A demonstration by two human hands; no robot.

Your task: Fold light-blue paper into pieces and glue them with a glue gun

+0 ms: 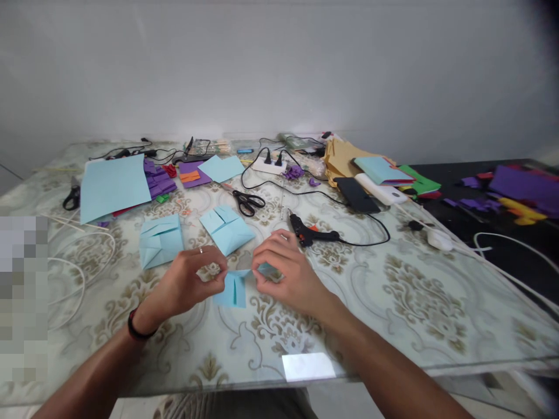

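A folded piece of light blue paper [231,290] is pinched at its upper edge between my two hands, over the front middle of the table. My left hand [192,276], with a ring and a dark wristband, closes thumb and fingers on its left side. On the right side, my right hand [282,267] pinches it the same way, and its fingers partly hide the paper. Just behind lie two folded light blue paper pieces, one at the left [161,241] and one near the middle [227,228].
A black glue gun [310,230] with its cord lies right of my hands. Black-handled scissors [248,201] lie behind. Farther back are a power strip [269,166], a phone [357,195], and a large light blue sheet [114,189]. White cables hang along the right edge.
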